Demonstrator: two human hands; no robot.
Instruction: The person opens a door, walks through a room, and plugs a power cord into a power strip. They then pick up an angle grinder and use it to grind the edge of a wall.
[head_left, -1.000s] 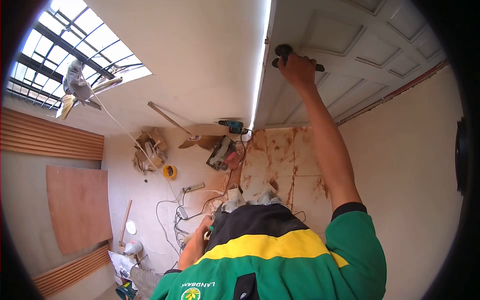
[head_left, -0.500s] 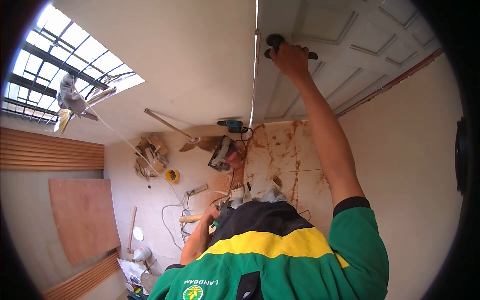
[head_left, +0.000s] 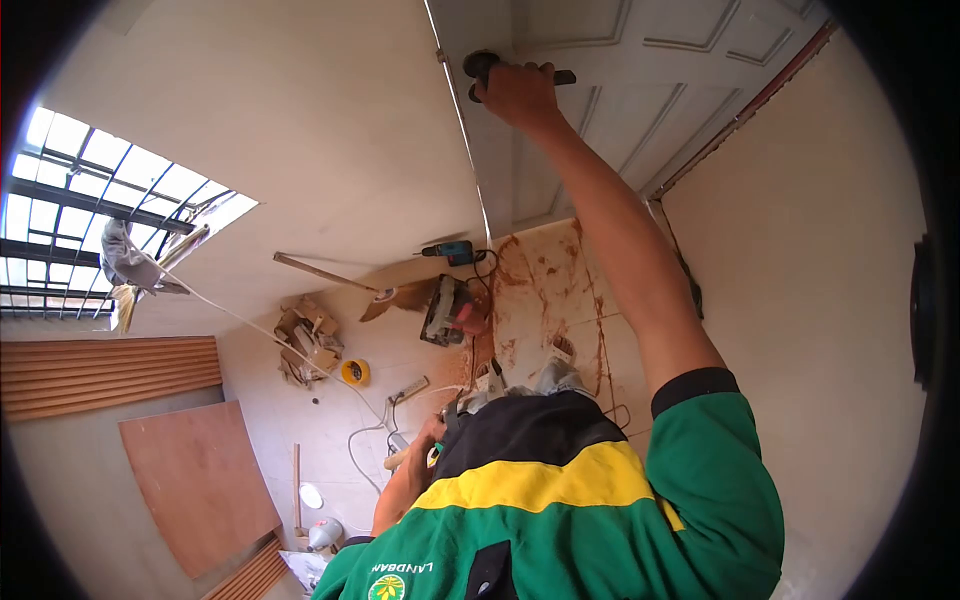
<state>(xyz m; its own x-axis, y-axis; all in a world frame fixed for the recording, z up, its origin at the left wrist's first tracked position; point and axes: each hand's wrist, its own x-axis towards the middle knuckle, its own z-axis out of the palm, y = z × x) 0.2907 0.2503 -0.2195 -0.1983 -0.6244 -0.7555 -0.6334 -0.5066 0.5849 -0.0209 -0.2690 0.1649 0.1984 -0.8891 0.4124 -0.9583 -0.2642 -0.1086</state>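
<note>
My right hand [head_left: 522, 95] is wrapped round the black handle [head_left: 482, 68] on the grey panelled door [head_left: 640, 95], near the door's edge. Low in the view, beside my waist, my left hand [head_left: 432, 430] is closed on something dark that I cannot make out. A wooden handle [head_left: 396, 460] shows just below that hand. The door stands beside a pale wall, with a thin bright gap along its edge.
On the floor lie a teal drill [head_left: 450, 252], a circular saw [head_left: 447, 310], a broom [head_left: 400, 298], a yellow tape roll [head_left: 355, 372], cardboard scraps [head_left: 308, 340] and a power strip [head_left: 408, 390] with cables. A barred window [head_left: 90, 210] is at the left; reddish dust marks the tiles.
The view has turned, so the door and my right hand appear further left and the window lower. My right hand stays on the door handle.
</note>
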